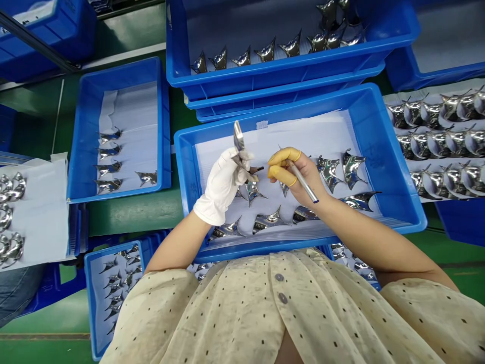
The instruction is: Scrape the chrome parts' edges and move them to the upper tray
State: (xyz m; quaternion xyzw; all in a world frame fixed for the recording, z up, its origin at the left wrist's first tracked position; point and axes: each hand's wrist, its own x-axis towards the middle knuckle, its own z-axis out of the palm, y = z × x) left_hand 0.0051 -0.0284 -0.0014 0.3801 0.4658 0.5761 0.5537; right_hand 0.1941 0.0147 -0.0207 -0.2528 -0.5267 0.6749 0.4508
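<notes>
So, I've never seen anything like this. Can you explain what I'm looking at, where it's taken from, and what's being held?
There's no machine here, just a person working with two hands. The single picture comes from a camera worn on that person's head, looking forward and down.

The left hand, in a white glove, holds a shiny metal piece upright. The right hand, with yellow covers on some fingers, holds a slim pen-like tool.

Below them is a blue tray with a pale lining, where similar pointed pieces lie. More blue trays surround it, and rows of shiny pieces sit to the right.
</notes>
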